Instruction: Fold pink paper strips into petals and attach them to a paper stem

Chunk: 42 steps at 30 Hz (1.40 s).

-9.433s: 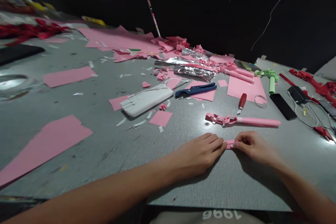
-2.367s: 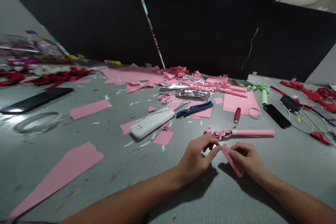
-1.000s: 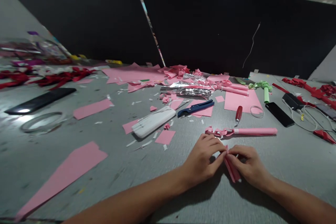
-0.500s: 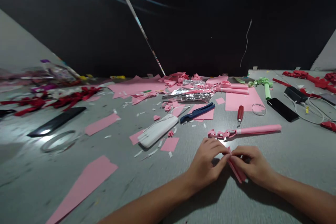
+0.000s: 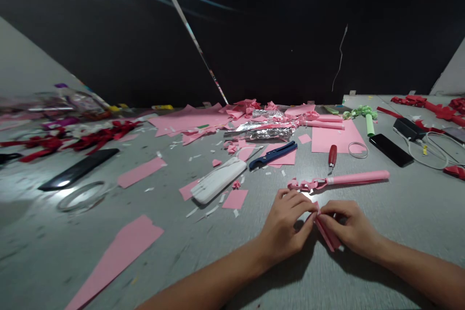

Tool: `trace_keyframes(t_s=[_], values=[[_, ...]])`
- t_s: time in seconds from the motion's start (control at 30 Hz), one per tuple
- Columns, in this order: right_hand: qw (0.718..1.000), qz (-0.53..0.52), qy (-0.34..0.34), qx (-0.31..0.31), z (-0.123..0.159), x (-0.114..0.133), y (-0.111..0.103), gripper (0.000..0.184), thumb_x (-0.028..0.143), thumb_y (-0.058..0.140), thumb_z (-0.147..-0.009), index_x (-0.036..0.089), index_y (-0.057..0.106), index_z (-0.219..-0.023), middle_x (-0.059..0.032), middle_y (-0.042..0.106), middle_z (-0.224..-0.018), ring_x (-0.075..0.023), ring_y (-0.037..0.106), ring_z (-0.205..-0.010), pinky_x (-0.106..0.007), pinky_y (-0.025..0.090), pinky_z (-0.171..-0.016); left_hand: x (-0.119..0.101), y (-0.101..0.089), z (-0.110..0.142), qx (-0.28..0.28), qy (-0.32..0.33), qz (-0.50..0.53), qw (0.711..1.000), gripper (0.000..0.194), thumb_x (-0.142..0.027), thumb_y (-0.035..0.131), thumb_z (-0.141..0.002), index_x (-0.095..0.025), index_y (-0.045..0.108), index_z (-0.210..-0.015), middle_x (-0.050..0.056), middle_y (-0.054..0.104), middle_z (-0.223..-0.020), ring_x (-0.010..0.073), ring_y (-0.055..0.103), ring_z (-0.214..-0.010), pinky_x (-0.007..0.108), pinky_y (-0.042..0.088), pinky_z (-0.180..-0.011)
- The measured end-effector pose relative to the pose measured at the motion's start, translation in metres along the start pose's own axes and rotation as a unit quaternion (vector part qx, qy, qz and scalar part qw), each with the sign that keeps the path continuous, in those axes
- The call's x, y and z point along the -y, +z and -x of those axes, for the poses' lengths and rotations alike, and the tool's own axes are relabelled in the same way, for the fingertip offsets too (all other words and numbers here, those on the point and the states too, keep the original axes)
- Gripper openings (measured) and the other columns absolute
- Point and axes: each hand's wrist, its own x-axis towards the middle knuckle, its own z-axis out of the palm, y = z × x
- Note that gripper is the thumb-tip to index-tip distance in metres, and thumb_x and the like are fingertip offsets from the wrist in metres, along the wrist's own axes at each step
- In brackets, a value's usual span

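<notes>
Fingers and thumb of the left hand (image 5: pixel 288 226) are pinched nearly closed on the upper end of a folded strip of pink paper (image 5: pixel 329 238); those of the right hand (image 5: pixel 351 228) pinch the same strip from the other side, its lower end slanting down beneath them. The strip is at the near side of a grey table (image 5: pixel 417 223), between the hands.

The tabletop is dull metallic grey, scuffed and spotted, with glare patches and small white scraps. Just beyond the hands lies a pink paper tube (image 5: pixel 359 178) with a looped paper chain at its left end. Behind it are a red-handled tool (image 5: pixel 332 156), a thin pale ring (image 5: pixel 358 150) and a black phone (image 5: pixel 391 150). Left of these are a blue tool (image 5: pixel 274 154) and a white marbled object (image 5: pixel 219 181). Pink sheets and crumpled silver foil (image 5: pixel 267 133) cover the far middle; red paper bunches lie at both sides.

A black wall (image 5: pixel 272 19) rises behind the table, crossed by a narrow slanting pale strip (image 5: pixel 185 24), with a thin white cord (image 5: pixel 340 58) against it at right. Pale walls show at both edges.
</notes>
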Motion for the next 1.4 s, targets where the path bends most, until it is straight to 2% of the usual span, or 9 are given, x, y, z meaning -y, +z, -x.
trace_keyframes(t_s=[0.53,0.77,1.13,1.4], values=[[1.0,0.006,-0.004,0.008,-0.0008,-0.0025,0.0021,0.028,0.034,0.062,-0.102,0.019,0.082,-0.088,-0.0033,0.079,-0.078,-0.0182,0.064,-0.069,-0.029,0.046,-0.067,0.0007,-0.0011,0.0024,0.032,-0.004,-0.008,0.999,0.011,-0.013,0.067,-0.098,-0.022,0.072,-0.102,0.0,0.079,-0.095,0.0205,0.067,-0.088,0.04,0.037,-0.092],[1.0,0.0,0.003,0.009,-0.0004,-0.003,0.0024,0.028,0.035,0.063,-0.102,0.02,0.083,-0.09,-0.0045,0.08,-0.081,-0.0195,0.067,-0.072,-0.031,0.049,-0.069,-0.0007,-0.0026,-0.0001,0.027,-0.008,-0.001,1.0,0.011,-0.013,0.065,-0.098,-0.022,0.072,-0.1,0.001,0.08,-0.093,0.0205,0.069,-0.086,0.04,0.04,-0.09],[0.999,0.012,0.023,0.021,-0.0002,-0.0045,0.0012,0.032,0.04,0.063,-0.104,0.019,0.081,-0.088,-0.0031,0.076,-0.075,-0.0172,0.061,-0.066,-0.029,0.043,-0.063,0.0034,-0.0007,0.0015,0.025,-0.004,0.001,1.0,0.007,-0.016,0.067,-0.1,-0.022,0.071,-0.102,0.0,0.08,-0.096,0.0204,0.069,-0.089,0.039,0.039,-0.09],[1.0,0.02,0.015,0.018,0.0002,-0.0058,-0.0012,0.032,0.041,0.064,-0.104,0.019,0.083,-0.09,-0.0033,0.075,-0.076,-0.0174,0.062,-0.066,-0.028,0.044,-0.062,0.0042,0.0015,0.0002,0.022,0.0,-0.008,1.0,0.008,-0.016,0.064,-0.101,-0.02,0.071,-0.101,0.001,0.079,-0.095,0.02,0.068,-0.088,0.039,0.038,-0.09]])
